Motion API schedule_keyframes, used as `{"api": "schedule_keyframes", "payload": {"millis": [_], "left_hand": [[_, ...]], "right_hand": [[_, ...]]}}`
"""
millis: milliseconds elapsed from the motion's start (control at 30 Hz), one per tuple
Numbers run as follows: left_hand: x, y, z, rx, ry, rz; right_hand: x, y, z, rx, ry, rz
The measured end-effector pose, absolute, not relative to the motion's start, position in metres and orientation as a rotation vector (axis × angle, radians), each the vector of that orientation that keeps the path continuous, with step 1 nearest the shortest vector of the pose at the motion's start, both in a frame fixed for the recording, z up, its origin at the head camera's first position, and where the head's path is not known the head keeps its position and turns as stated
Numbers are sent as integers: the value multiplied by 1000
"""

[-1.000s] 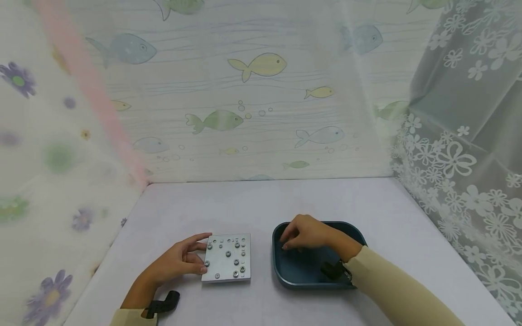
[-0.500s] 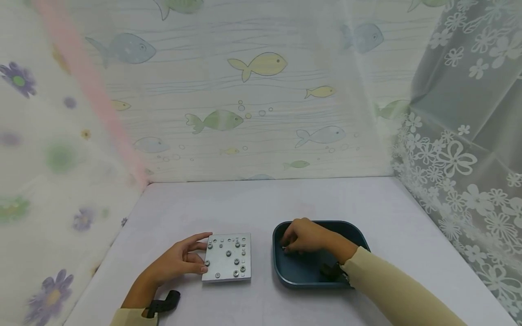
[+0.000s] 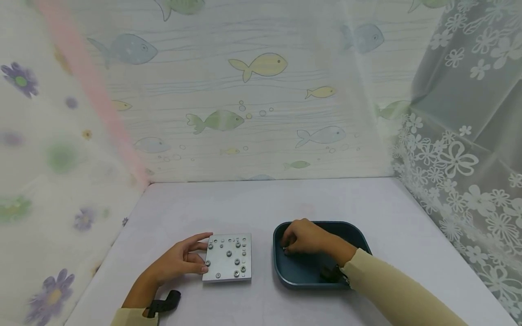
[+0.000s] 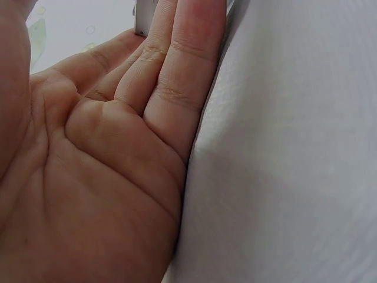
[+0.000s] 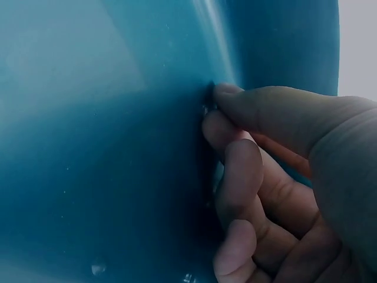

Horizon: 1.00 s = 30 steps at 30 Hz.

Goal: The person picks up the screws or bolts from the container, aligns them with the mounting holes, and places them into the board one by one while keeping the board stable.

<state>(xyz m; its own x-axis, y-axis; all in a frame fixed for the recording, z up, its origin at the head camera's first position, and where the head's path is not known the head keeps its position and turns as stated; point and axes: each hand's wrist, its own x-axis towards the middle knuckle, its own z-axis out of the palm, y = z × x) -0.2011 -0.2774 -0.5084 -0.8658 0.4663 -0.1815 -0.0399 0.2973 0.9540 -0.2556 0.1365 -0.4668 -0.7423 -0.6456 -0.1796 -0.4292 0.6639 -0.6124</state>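
In the head view a square silver metal plate (image 3: 220, 262) lies on the table, with several round metal fasteners with dark centres and several small holes across its top. My left hand (image 3: 181, 258) rests at its left side, index fingertip at the far left corner and thumb by the near left part. The left wrist view shows that palm (image 4: 106, 171) with its fingers reaching forward to the plate's edge. Inside a dark blue tray (image 3: 285, 276), my right hand (image 3: 307, 237) pinches a small shiny piece (image 5: 206, 110) between thumb and index finger. The fingertips mostly hide it.
Tiny shiny pieces (image 5: 188, 278) lie on the tray floor in the right wrist view. The tray stands right of the plate on a white-covered table (image 3: 261, 203). A fish-print curtain (image 3: 261, 113) hangs behind, with flowered and lace curtains at the sides.
My right hand has dipped slightly lower in the tray since one second ago, and a small shiny piece now shows at its fingertips. The left hand and plate have stayed in place.
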Motion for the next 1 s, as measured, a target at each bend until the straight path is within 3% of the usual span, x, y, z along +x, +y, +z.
{"api": "schedule_keyframes", "payload": {"millis": [1000], "left_hand": [[-198,-276,-503,398,2157,1578]], "right_hand": [[-255,132,-451,-894,2486,-775]]}}
